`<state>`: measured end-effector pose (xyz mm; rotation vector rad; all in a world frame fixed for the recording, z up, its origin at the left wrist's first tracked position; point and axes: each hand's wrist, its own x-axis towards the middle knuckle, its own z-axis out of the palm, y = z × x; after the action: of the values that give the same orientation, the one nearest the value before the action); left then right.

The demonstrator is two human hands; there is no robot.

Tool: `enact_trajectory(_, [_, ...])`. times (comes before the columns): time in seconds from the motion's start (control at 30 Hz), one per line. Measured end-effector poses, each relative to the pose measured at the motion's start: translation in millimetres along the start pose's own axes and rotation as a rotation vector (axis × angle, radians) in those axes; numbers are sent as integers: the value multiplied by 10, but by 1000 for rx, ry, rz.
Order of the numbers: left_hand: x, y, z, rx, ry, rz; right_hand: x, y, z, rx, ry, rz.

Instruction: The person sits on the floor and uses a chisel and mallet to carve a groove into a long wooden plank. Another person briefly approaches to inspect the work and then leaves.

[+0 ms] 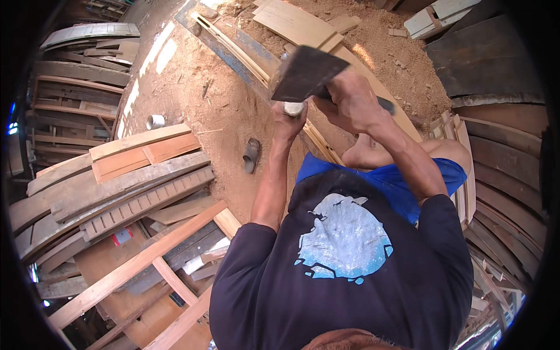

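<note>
My left hand [286, 125] is closed around an upright tool handle [293, 108] with a round, pale end. What lies below that fist is hidden. In my right hand [354, 100] is a dark, broad-headed tool [309, 73], its short handle poking out past the fist. Its head hangs just above the pale handle end; whether they touch I cannot tell. Under my hands runs a long, narrow wooden piece [233, 49] with slots cut in it, slanting from far left to near right. A worn grey-blue board [192, 29] lies beneath it.
Flat planks [297, 23] lie on the sawdust ahead, and a long board [373, 76] reaches toward my bare foot [360, 153]. A sandal [251, 156] and a metal can [155, 121] rest at left. Stacked timber [134, 186] and frames [134, 265] fill the left; more boards [507, 157] line the right.
</note>
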<state>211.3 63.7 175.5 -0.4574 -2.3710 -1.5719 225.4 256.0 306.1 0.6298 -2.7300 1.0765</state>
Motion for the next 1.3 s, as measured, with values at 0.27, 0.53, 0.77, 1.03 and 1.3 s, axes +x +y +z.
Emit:
enact_trajectory(0.27, [195, 120, 34, -27, 79, 16, 134, 272, 207, 45, -126, 50])
enact_trajectory(0.53, [654, -1008, 42, -135, 291, -380, -618, 1013, 1443, 877, 244, 350])
enact_trajectory(0.77, [746, -1406, -13, -404, 339, -663, -822, 1139, 1298, 918, 167, 544])
enact_trajectory(1.03, [941, -692, -331, -574, 270, -625, -793, 1174, 1345, 921, 221, 563])
enact_trajectory(1.3, [775, -46, -684, -597, 158, -446, -797, 1107, 1310, 872, 142, 466])
